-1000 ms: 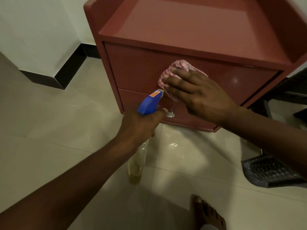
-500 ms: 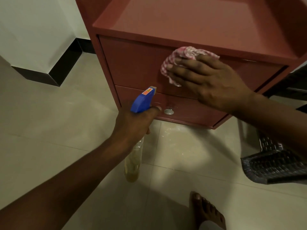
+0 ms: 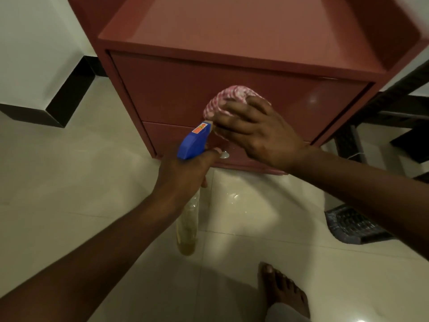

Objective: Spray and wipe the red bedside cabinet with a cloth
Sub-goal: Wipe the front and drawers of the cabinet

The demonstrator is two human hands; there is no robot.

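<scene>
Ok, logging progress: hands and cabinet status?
Left hand grips spray bottle. Right hand holds cloth against cabinet, upper drawer. Nothing blocking seen.

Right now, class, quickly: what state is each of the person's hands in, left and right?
Left hand: closed round the spray bottle.
Right hand: fingers curved over the cloth, pressing it on the cabinet drawer front.

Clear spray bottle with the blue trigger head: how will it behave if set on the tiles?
Probably light: the clear spray bottle shows yellowish liquid only near its bottom. Tall, narrow, with a bulky blue trigger head, it may tip if nudged. Glossy floor tiles could let it slide.
</scene>
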